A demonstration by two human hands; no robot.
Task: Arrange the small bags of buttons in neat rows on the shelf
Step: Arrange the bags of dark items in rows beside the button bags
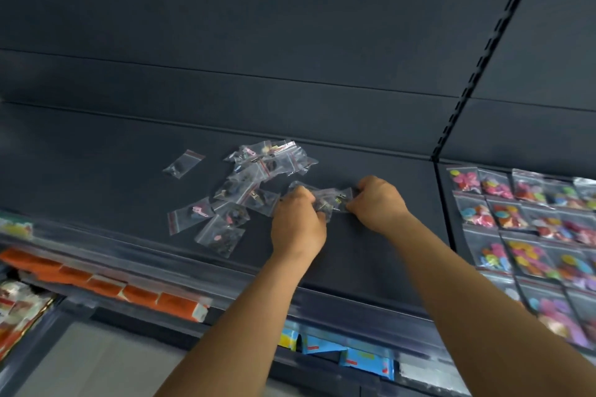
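Head view, hands: the left hand point(298, 222) and the right hand point(375, 203) both rest on the dark shelf point(371, 255), curled knuckles-up, fingers closed down on the few clear bags point(329, 200) stretched between them.
Head view, grip: the left fingers point(304, 195) pinch the near-left end of that small bunch, the right fingers point(362, 192) the far-right end; how many bags are held I cannot tell.
Head view, axis: the held bunch runs left to right, from one hand across to the other.
Head view, loose pile point(254, 177): it lies just left of the left fingers and beyond them, bags overlapping at all angles; the left hand is the nearer.
Head view, stray bag point(183, 164): alone, well to the left of the pile, tilted.
Head view, free space: bare shelf lies on the near side of both hands, the likely place for a row.
Head view, finished rows point(529, 226): bags of bright buttons lie edge to edge on the next bay, right of the right hand.
Head view, writing: none readable; red zip strips on the bags, and the orange boxes point(106, 284) and blue packets point(338, 351) below are blurred.
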